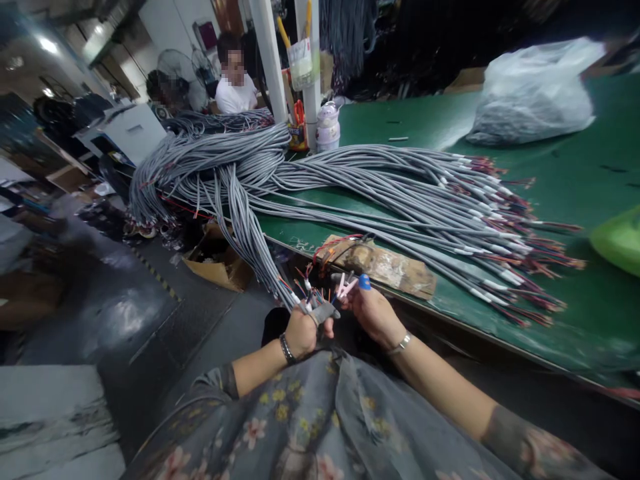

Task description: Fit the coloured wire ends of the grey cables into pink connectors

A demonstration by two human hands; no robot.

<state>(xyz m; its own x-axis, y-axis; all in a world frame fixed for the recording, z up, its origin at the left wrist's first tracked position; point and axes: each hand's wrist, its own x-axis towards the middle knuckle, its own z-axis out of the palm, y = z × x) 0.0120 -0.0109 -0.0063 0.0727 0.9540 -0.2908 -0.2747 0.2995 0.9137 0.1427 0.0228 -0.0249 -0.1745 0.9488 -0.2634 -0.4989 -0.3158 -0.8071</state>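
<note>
My left hand (301, 331), with grey wrapping on a finger, is closed around the ends of a hanging bundle of grey cables (250, 230). Thin coloured wires (316, 293) fan out above its fingers. Just to the right, my right hand (376, 312) is closed too, with a blue cover (365, 282) on the thumb tip. A small pale-pink forked piece (345, 285), perhaps a clip, shows at its fingertips close to the wires; its exact kind is unclear. Behind the hands, a worn wooden board (385, 267) with red wires lies along the table edge.
More grey cables (380, 180) with stripped ends spread across the green table (550, 347). A white plastic bag (535, 93), a green bag (620, 240) and a lilac bottle (328, 127) stand there. A cardboard box (220, 260) sits below left. Beyond the cables is another person (236, 93).
</note>
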